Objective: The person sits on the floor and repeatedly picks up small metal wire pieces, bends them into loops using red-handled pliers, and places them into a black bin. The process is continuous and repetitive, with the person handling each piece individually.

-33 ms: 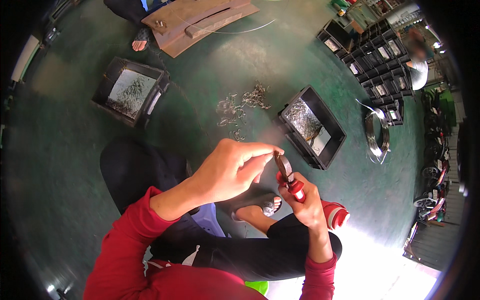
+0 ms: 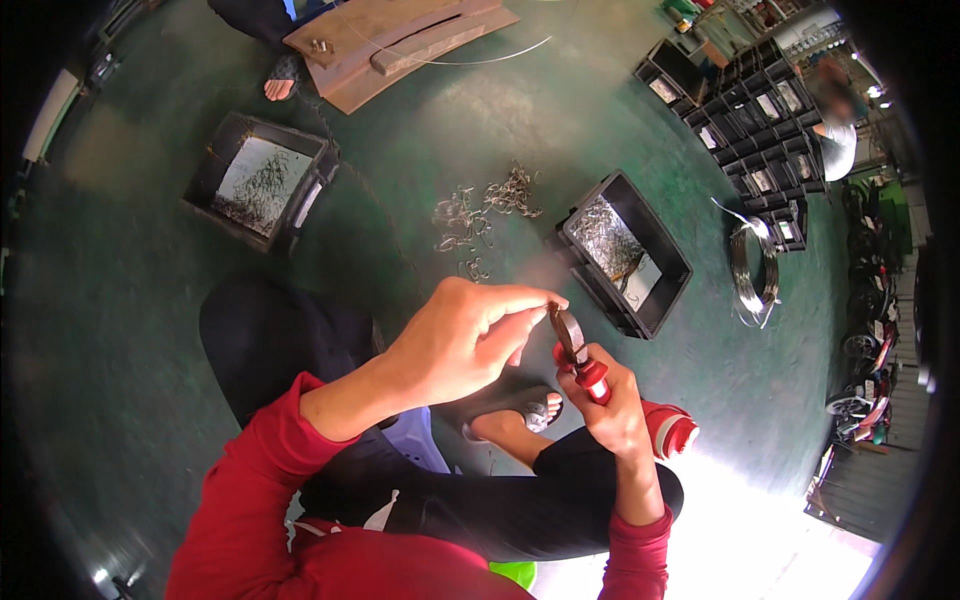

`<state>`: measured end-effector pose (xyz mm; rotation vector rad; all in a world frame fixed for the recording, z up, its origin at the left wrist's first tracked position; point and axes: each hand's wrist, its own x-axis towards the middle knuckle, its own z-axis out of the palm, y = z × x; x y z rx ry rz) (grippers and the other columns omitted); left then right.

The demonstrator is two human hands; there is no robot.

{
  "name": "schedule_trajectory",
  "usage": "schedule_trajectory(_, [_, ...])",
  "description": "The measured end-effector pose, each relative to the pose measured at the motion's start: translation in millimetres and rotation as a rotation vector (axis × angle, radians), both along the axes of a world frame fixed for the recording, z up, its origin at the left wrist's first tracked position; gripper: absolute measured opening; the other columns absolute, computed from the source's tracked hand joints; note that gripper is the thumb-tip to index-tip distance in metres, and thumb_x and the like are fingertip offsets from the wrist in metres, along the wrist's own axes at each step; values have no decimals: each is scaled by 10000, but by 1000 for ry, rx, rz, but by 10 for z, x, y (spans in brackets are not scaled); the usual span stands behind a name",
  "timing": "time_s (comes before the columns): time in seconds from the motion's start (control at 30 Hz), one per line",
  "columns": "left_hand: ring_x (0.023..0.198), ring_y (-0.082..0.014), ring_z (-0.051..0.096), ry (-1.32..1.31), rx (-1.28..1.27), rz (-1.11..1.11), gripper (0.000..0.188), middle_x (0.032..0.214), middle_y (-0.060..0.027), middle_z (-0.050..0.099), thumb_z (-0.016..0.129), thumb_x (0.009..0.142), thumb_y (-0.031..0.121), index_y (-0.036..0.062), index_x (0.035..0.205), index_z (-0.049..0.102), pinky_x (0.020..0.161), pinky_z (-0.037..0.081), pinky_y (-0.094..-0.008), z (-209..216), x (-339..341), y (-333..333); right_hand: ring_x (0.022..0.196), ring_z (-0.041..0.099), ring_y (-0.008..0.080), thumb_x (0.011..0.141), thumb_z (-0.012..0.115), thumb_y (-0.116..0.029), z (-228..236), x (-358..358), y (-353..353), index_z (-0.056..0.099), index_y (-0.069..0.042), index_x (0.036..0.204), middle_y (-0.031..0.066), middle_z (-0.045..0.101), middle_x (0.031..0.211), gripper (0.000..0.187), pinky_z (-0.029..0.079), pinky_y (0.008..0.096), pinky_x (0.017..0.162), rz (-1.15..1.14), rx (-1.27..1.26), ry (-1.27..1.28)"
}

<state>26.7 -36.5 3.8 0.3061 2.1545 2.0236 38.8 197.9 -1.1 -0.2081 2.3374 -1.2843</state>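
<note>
My right hand (image 2: pixel 613 402) is wrapped round the red handles of a pair of pliers (image 2: pixel 569 334), whose metal jaws point up and away from me. Thumb and forefinger of my left hand (image 2: pixel 450 335) are pinched together right at the tip of those jaws. Whatever lies between these fingertips is too small to make out. Beyond my hands, small bent wire pieces (image 2: pixel 512 192) lie in loose heaps on the green floor. To their right stands a black crate (image 2: pixel 668 262) with many shiny wire pieces inside.
Another black crate (image 2: pixel 228 150) with wire pieces stands at left. A wire coil (image 2: pixel 741 265) lies at right, near stacked black crates (image 2: pixel 745 125) and another person (image 2: pixel 838 145). A brown board (image 2: pixel 345 85) is at the top, beside someone's foot (image 2: pixel 279 90). My sandalled foot (image 2: pixel 505 428) is below my hands.
</note>
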Motion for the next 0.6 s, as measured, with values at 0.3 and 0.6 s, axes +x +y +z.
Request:
schedule_trajectory(0.3, [489, -45, 532, 22, -4, 44, 246, 575, -28, 578, 499, 991, 73, 15, 1156, 673, 451, 410, -218, 5, 16, 43, 717, 523, 131, 853, 652, -14, -119, -22, -44, 603, -3, 1005, 65, 593, 774, 161, 463, 280, 719, -19, 35, 188])
schedule_trajectory(0.6, [493, -41, 531, 21, 21, 100, 252, 588, -23, 579, 493, 985, 53, -1, 1168, 658, 444, 403, -212, 6, 58, 90, 726, 568, 188, 844, 652, 4, -176, -19, -90, 606, -7, 1015, 108, 602, 804, 177, 474, 298, 728, -44, 85, 321])
